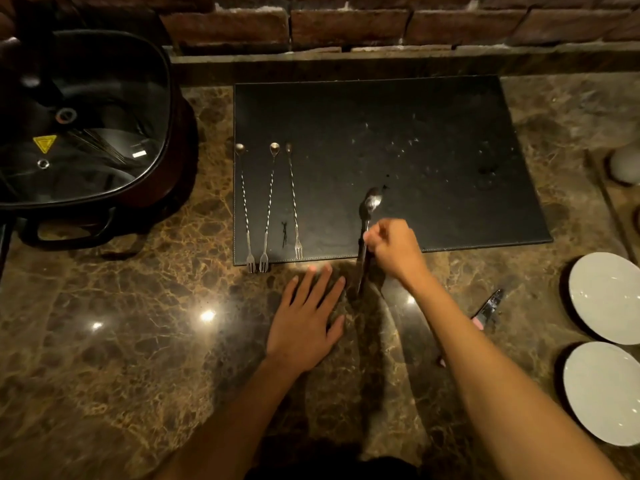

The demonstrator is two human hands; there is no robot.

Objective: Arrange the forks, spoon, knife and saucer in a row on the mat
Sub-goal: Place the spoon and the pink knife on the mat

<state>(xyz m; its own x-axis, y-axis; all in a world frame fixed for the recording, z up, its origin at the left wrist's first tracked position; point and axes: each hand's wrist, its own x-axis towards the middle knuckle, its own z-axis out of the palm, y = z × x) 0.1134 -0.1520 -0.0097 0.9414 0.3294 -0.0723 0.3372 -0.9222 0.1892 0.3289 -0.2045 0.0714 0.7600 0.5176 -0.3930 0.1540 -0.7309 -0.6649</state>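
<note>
A black rectangular mat [415,133] lies on the marble counter. Three long twisted forks lie side by side on the mat's left part: one [245,206], a second [269,206], a third [293,202], prongs toward me. My right hand [394,247] is shut on the handle of a metal spoon [370,202], whose bowl points away over the mat's front edge. My left hand [308,323] rests flat and open on the counter just in front of the mat. A knife [486,308] lies on the counter to the right, partly hidden by my right forearm. Two white saucers sit at the right: one [606,296], another [602,389].
A dark electric pot with a glass lid [83,119] stands at the back left. A brick wall [346,26] runs behind the counter. A pale round object [625,164] sits on a tray at the right edge.
</note>
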